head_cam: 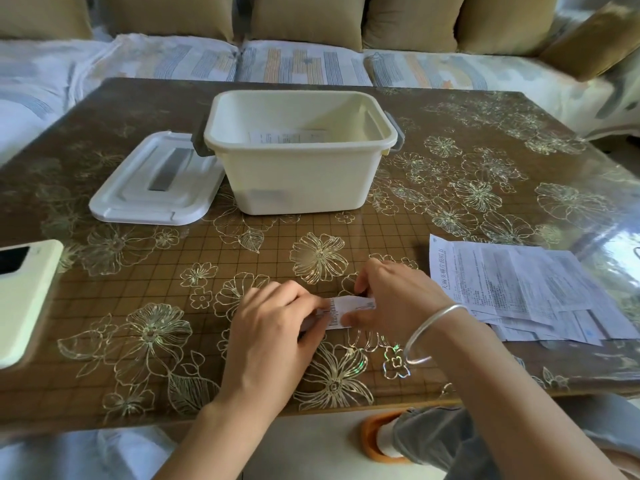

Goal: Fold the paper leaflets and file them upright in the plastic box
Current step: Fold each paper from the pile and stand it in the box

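A small folded paper leaflet (341, 311) lies on the table near its front edge, between both hands. My left hand (273, 323) pinches its left end with curled fingers. My right hand (391, 296) holds its right end, thumb on the front and fingers curled over the top. Most of the leaflet is hidden under the hands. The cream plastic box (301, 178) stands open at the table's middle back, with one folded leaflet (287, 136) showing inside against the far wall. A stack of unfolded leaflets (526, 289) lies flat to the right.
The box's white lid (156, 181) lies left of the box. A white phone (24, 292) rests at the left table edge. The table (173, 306) has a brown flowered cover. A sofa with cushions (304, 64) runs behind it.
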A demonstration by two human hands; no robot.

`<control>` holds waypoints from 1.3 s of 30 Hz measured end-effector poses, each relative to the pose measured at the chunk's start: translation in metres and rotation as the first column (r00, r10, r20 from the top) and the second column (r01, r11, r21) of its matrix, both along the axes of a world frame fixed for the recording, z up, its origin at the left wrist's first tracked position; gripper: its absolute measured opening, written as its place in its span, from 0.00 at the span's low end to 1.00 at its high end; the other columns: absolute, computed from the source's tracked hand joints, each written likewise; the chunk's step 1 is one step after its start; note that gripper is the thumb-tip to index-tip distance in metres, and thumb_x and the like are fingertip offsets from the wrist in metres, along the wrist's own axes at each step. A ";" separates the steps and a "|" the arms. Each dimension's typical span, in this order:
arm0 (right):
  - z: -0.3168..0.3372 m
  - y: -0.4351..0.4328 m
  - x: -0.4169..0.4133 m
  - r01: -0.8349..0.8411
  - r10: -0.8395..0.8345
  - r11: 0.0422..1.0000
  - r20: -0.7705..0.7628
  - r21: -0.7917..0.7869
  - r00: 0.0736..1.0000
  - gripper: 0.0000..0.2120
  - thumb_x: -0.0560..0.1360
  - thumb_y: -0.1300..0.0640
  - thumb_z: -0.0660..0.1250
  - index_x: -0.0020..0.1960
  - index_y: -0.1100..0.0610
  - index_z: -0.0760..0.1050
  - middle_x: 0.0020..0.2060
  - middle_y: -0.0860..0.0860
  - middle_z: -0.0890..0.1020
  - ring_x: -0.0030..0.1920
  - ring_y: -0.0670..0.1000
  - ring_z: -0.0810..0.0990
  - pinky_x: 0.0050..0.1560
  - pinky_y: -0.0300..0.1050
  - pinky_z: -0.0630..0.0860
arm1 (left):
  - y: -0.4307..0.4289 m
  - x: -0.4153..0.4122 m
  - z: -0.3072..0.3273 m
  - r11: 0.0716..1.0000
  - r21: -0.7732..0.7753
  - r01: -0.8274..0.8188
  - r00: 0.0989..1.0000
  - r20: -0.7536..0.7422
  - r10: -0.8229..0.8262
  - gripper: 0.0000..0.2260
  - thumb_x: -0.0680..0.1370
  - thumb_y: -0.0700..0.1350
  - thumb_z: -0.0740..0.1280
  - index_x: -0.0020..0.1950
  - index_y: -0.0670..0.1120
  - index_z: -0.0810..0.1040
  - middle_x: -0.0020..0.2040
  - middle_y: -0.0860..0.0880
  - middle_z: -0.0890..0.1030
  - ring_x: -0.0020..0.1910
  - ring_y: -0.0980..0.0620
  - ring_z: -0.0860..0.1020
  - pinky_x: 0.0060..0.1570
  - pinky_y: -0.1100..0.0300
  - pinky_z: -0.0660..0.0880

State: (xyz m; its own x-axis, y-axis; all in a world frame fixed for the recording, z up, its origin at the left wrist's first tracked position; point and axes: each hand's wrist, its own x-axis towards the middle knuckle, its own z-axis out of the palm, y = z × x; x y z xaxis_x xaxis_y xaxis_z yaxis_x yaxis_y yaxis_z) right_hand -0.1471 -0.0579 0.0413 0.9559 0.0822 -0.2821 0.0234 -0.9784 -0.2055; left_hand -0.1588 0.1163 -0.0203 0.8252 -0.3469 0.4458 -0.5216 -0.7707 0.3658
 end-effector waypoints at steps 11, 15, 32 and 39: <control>-0.001 -0.009 0.000 0.045 -0.051 0.984 0.026 0.171 0.998 0.21 0.69 0.37 0.69 0.40 0.56 0.78 0.34 0.52 0.80 0.32 0.49 0.74 0.31 0.39 0.68 | -0.002 0.004 0.000 0.996 -0.081 0.020 0.987 -0.156 -0.033 0.11 0.72 0.59 0.66 0.50 0.57 0.82 0.42 0.61 0.75 0.44 0.57 0.72 0.45 0.57 0.71; 0.000 -0.012 -0.018 0.071 -0.125 0.861 0.075 0.503 0.989 0.18 0.73 0.36 0.59 0.36 0.47 0.79 0.26 0.48 0.78 0.24 0.41 0.68 0.28 0.32 0.64 | -0.003 0.005 0.000 0.998 -0.067 0.018 0.986 -0.162 -0.029 0.12 0.71 0.59 0.67 0.51 0.58 0.82 0.41 0.62 0.73 0.43 0.57 0.70 0.46 0.55 0.70; -0.044 -0.007 -0.046 -0.336 0.235 0.933 0.489 0.127 0.840 0.16 0.75 0.56 0.58 0.59 0.51 0.79 0.57 0.47 0.76 0.54 0.52 0.74 0.48 0.51 0.76 | 0.025 0.016 0.024 0.957 -0.291 -0.009 0.895 -0.429 -0.122 0.18 0.76 0.37 0.67 0.60 0.57 0.77 0.54 0.62 0.78 0.53 0.64 0.76 0.49 0.69 0.74; -0.029 -0.002 -0.035 -0.336 0.262 0.938 0.459 0.088 0.849 0.17 0.71 0.52 0.56 0.51 0.47 0.82 0.60 0.45 0.77 0.61 0.52 0.72 0.55 0.47 0.75 | 0.010 0.026 0.040 0.991 0.078 0.106 0.883 -0.466 -0.058 0.17 0.72 0.52 0.74 0.59 0.58 0.76 0.48 0.62 0.75 0.46 0.65 0.73 0.43 0.71 0.67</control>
